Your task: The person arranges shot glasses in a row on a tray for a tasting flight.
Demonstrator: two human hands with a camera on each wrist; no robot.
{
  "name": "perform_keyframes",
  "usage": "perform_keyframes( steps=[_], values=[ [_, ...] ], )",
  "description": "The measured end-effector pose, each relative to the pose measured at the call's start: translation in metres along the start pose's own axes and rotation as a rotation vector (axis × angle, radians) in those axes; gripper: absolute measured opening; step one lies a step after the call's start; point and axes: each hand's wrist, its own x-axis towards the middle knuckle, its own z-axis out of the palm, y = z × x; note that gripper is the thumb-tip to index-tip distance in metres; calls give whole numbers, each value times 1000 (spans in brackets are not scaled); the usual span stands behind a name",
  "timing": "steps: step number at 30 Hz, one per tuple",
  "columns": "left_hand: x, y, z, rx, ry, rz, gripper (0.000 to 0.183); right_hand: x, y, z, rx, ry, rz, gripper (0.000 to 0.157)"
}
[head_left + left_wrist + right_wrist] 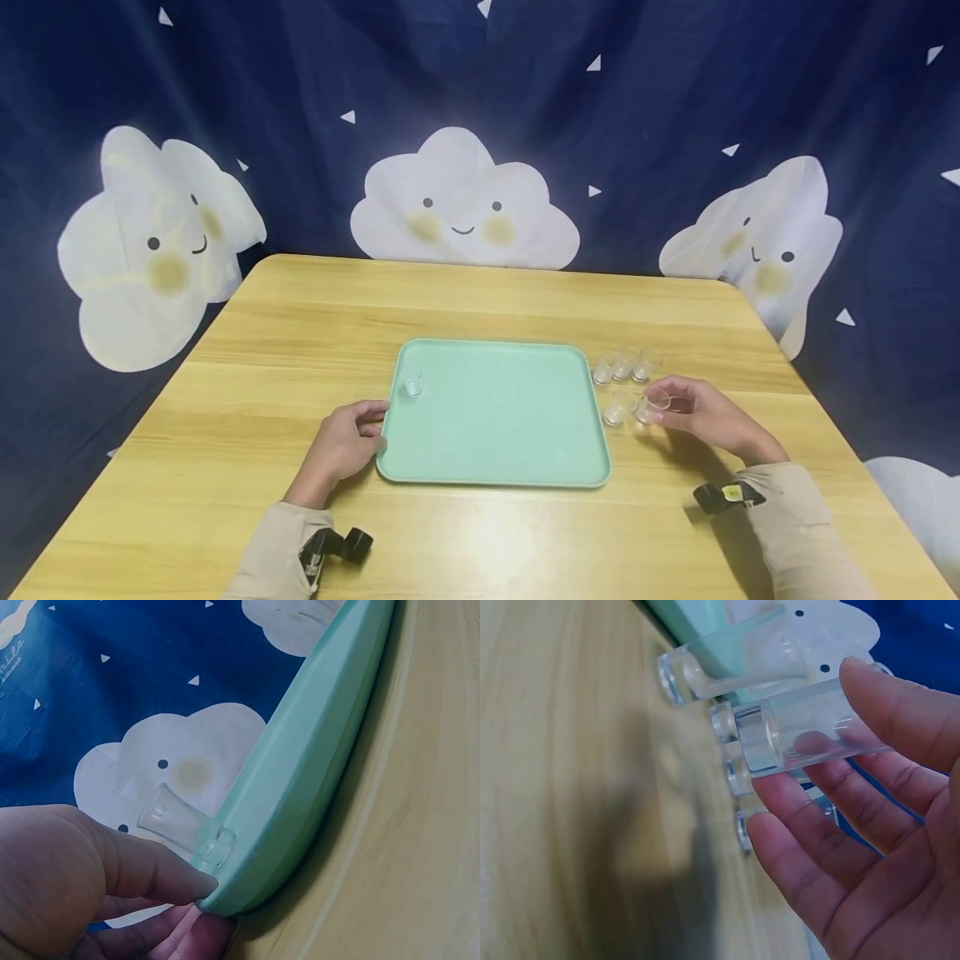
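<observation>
My left hand [345, 442] holds the left edge of a mint-green tray [495, 417], its thumb on the rim and its fingers lower on the outside, as the left wrist view shows. Inside that tray, near its left side, one clear shot glass [414, 383] stands upright. Right of the tray, my right hand [708, 417] grips another clear shot glass [799, 727] between thumb and fingers, near its upper part. Close beside the held one is a matching glass [617, 408], and a row of three more glasses [643, 367] stands just behind.
Everything sits on a light wooden table [487, 533] with rounded far corners. A dark blue curtain [300, 75] with smiling white clouds hangs behind it. Each wrist wears a black camera [356, 546] over a beige sleeve.
</observation>
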Motion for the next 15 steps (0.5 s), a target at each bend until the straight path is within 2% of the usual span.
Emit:
perform_keyframes(
  steps=[7,15],
  values=[
    [-2,1,-1,2,4,-1,48,0,-11,-5,23,24,-23,32],
    [1,4,-1,-8,-1,1,49,9,-28,-12,-7,32,-23,35]
  ],
)
